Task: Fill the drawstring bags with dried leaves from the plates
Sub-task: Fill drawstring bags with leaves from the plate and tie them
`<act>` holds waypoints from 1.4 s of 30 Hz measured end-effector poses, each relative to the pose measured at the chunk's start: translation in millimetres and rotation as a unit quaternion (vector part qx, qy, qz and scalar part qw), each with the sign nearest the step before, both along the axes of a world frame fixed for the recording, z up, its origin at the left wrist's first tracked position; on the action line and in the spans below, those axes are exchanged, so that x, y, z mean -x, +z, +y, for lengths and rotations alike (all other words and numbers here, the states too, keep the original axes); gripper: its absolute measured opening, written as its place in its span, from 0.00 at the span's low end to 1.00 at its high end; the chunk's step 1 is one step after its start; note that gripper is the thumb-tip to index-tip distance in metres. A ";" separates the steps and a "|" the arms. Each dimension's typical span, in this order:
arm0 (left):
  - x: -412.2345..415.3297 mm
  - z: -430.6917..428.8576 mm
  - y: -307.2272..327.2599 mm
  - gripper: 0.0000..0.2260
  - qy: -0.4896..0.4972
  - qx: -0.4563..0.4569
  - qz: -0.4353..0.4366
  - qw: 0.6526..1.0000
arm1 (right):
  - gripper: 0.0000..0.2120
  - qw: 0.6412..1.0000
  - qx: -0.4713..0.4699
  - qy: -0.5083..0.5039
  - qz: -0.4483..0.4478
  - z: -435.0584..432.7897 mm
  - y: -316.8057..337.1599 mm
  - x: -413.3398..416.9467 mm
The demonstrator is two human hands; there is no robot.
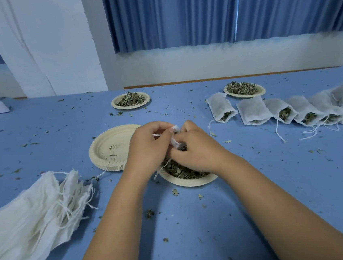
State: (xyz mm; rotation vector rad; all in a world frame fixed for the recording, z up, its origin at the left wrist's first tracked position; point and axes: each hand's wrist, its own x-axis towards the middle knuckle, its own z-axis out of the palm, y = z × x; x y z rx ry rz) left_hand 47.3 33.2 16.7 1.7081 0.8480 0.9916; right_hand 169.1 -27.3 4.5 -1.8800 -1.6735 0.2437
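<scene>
The left grip (pixel 147 147) and right grip (pixel 198 150) meet knuckle to knuckle, both with fingers curled and pinching one small white drawstring bag (pixel 175 134) by its mouth, where dark leaf shows. The bag hangs between them, just above the 12 o'clock rim of a paper plate (pixel 191 181) heaped with dried leaves (pixel 181 171); the right wrist crosses that plate.

At 9 o'clock from the grips, nearly touching the left one, sits a stack of leafless plates (pixel 109 149). At 8 o'clock a fanned pile of unfilled bags (pixel 33 210) runs off the left edge of the view, strings trailing toward the plates. At 2 o'clock a row of filled bags (pixel 281 112) overlaps out to the right edge, mouths facing the person.

Two more leaf plates stand near the far edge of the counter (pixel 288 181), at 11 o'clock (pixel 130 100) and 1 o'clock (pixel 244 89). That edge meets a white wall under blue curtains (pixel 196 10). The widest stretch of counter carrying only leaf crumbs lies at 4 o'clock, right of the right forearm.
</scene>
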 end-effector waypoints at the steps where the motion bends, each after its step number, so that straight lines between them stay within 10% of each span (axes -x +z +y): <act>1: -1.0 -1.6 -0.2 0.05 -0.012 0.006 0.000 1.000 | 0.10 1.000 0.017 -0.003 -0.020 -0.3 -1.2 -0.2; 10: 2.3 7.4 -3.0 0.05 0.080 0.030 -0.045 0.995 | 0.08 0.992 -0.102 0.007 0.071 -3.4 10.5 -4.1; 20: 2.8 2.7 -2.5 0.07 0.002 -0.014 0.035 0.999 | 0.06 0.996 0.061 0.058 0.018 -2.7 1.8 -2.6; 26: 6.4 5.8 -1.8 0.06 0.105 -0.049 0.040 0.992 | 0.09 0.991 -0.075 0.006 0.109 -10.8 22.7 -14.8; 32: 16.1 11.4 2.4 0.11 0.127 -0.079 0.007 0.989 | 0.35 0.983 0.183 0.005 -0.031 -20.7 19.1 -31.8; 42: 38.5 25.4 10.8 0.12 0.175 -0.115 -0.058 0.976 | 0.35 0.986 0.164 0.023 0.018 -19.2 13.6 -33.3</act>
